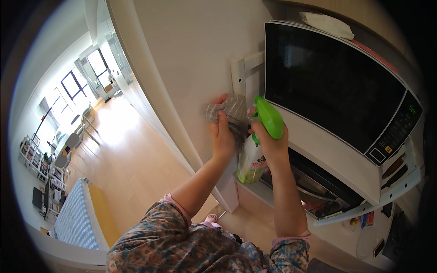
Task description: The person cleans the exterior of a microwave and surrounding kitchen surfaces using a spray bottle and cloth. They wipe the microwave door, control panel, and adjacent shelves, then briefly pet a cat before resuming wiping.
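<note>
My left hand (223,133) holds a grey striped cloth (232,105) bunched in its fingers, close to the pale wall. Just to the right, my right hand (271,140) grips a spray bottle (251,163) by its neck, under the bright green trigger head (269,117). The bottle is see-through, bears writing and contains greenish liquid. Behind both hands is a white rack frame (238,76). A microwave oven (334,88) with a dark glass door stands on the rack to the right.
Below the microwave is a second dark oven (321,187). A white packet (327,24) lies on top of the microwave. A white counter (341,232) at lower right bears small items and a phone. At left, past the wall edge, are chairs, shelves and a blue checked cover (76,215).
</note>
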{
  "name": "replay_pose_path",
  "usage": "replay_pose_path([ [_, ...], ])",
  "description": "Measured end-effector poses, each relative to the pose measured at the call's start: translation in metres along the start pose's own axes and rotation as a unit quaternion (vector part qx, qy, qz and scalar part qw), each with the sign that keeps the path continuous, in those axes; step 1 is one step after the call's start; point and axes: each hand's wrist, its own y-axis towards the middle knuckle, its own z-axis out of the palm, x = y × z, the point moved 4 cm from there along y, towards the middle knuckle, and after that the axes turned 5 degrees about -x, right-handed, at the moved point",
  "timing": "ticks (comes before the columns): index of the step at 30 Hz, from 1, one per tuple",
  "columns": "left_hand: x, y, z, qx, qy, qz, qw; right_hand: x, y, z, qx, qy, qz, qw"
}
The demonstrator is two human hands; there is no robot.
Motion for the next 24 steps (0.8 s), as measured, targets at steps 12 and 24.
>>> replay_pose_path([
  [12, 0.018, -0.005, -0.020, 0.050, 0.052, -0.012, 0.997, 0.033, 0.021, 0.014, 0.056, -0.013, -0.020, 0.998],
  [24, -0.021, 0.020, 0.016, 0.069, 0.011, 0.023, 0.997, 0.035, 0.014, 0.016, 0.047, -0.019, -0.021, 0.998],
])
